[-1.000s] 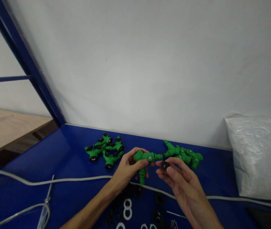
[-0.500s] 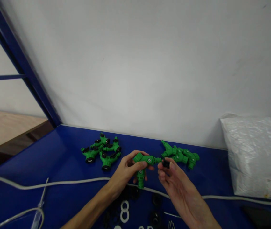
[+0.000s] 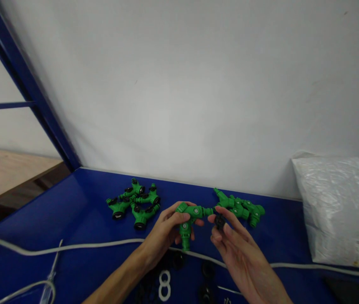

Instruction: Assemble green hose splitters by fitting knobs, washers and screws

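My left hand (image 3: 163, 233) grips a green Y-shaped plastic fitting (image 3: 189, 218) just above the blue bench top (image 3: 81, 207). My right hand (image 3: 234, 245) pinches a small black cap (image 3: 219, 221) in its fingertips, right beside the fitting's right-hand outlet. A pile of green fittings with black caps (image 3: 133, 202) lies to the left behind my hands. Another pile of plain green fittings (image 3: 241, 207) lies at the right behind them.
A white cable (image 3: 71, 245) runs across the bench under my wrists. Black rings (image 3: 207, 268) and a white figure-eight piece (image 3: 164, 286) lie near the front edge. A white plastic bag (image 3: 340, 207) sits at the right. A white wall stands behind, with a blue frame post (image 3: 30, 93) at the left.
The black cap in my right hand has moved up to the fitting's right outlet. The left hand has tilted the fitting slightly. The view has shifted a little.
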A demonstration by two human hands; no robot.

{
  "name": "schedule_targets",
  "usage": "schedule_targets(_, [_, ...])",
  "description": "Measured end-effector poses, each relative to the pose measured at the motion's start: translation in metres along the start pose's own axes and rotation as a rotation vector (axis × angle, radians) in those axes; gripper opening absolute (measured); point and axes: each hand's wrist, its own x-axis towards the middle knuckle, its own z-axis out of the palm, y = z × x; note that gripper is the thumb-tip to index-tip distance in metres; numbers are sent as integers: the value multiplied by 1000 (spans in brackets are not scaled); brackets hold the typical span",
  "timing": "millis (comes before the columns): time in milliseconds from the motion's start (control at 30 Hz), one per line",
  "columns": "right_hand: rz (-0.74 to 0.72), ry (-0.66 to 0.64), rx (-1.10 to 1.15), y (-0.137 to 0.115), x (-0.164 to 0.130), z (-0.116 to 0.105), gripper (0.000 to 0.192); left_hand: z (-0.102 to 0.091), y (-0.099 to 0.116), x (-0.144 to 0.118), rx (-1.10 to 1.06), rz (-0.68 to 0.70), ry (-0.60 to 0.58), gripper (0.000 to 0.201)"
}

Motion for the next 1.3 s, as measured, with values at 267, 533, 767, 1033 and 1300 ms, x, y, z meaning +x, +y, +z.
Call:
schedule_targets(267, [-26, 5, -31, 5, 1, -8, 29, 0, 2, -1, -50, 23, -35, 42])
schedule_targets(533, [-35, 45, -213, 1, -1, 0, 41, 3, 5, -3, -8, 49, -31, 44])
schedule_targets(767, [-372, 99, -778, 7, 1, -5, 27, 5, 5, -4, 176, 70, -31, 54])
schedule_targets(1033, [-795, 65, -1102, 11, 4, -15, 16, 7, 2, -6, 336, 85, -36, 55])
schedule_targets(1300, [-1093, -113, -1319, 11, 5, -25, 39, 5, 3, -6, 599, 197, -53, 36])
